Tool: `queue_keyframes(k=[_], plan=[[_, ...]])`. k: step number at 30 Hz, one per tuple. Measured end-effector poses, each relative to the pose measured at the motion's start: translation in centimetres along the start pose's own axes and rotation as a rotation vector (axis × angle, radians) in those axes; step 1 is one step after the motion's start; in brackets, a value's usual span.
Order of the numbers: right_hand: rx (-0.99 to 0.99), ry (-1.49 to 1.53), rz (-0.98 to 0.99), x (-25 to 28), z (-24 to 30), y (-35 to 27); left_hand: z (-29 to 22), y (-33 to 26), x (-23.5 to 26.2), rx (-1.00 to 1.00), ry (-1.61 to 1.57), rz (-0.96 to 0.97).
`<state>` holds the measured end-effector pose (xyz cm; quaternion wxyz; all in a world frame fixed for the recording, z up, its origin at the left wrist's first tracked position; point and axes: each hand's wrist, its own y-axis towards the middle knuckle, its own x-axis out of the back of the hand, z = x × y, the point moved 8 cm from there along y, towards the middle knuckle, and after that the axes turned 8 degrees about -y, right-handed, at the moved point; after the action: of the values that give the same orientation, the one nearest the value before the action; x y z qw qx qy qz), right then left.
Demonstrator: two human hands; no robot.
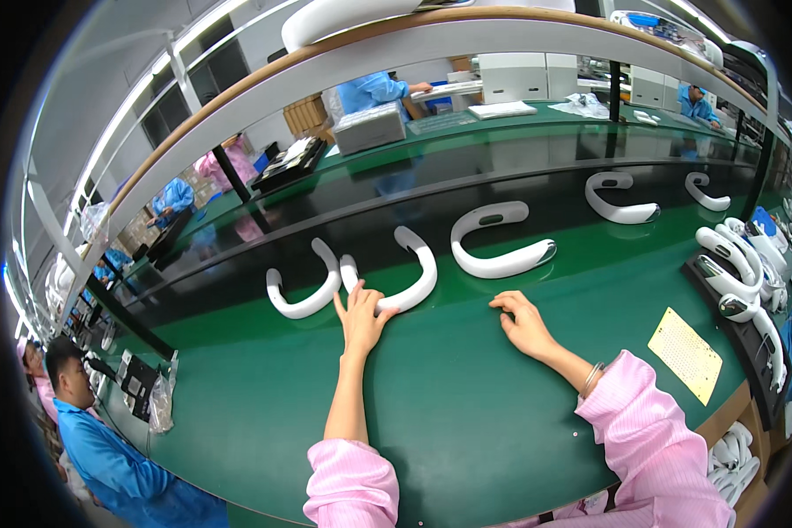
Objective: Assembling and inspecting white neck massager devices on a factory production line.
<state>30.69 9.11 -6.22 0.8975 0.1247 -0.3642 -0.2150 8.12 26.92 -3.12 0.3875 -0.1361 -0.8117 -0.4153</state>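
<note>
Several white U-shaped neckband devices stand in a row along the far side of the green table. My left hand [361, 322] is on one neckband device [427, 277], with its thumb against the lower curve and its fingers over the left end. Just left of it, close to my fingertips, is another neckband device [304, 306]. My right hand [521, 324] hovers or rests over the table, fingers slightly bent and apart, with nothing visible in it. Beyond that hand lies a larger-looking neckband device [493, 267] with a dark oval opening and a shiny end.
Two more devices [623, 213] [708, 201] continue the row rightward. A yellow perforated sheet [686, 356] lies near a black tray [770, 400] of white devices. A box [752, 493] of white parts stands lower right. A shelf [414, 31] spans overhead. A co-worker in blue [106, 449] sits left.
</note>
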Motion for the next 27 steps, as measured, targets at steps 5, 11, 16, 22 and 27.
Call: queue_keyframes(k=[5, 11, 16, 22, 27], plan=[[0.224, -0.199, -0.209, 4.3, 7.4, -1.3, -9.1, 2.2, 7.8, -0.043, -0.508, -0.1], [0.122, 0.379, -0.029, 8.0, 11.2, -3.2, -17.2, -4.9, 12.6, 0.322, -1.347, 0.193], [-0.213, 0.822, 0.224, 4.9, 10.0, -8.4, -21.8, -9.6, 12.9, 0.253, -1.793, 0.285], [-0.423, 1.005, 0.35, 3.2, 9.7, -12.0, -23.6, -11.1, 11.2, 0.081, -2.049, 0.458], [-0.478, 1.024, 0.355, 2.7, 9.3, -12.6, -23.2, -11.3, 10.4, 0.169, -1.94, 0.249]])
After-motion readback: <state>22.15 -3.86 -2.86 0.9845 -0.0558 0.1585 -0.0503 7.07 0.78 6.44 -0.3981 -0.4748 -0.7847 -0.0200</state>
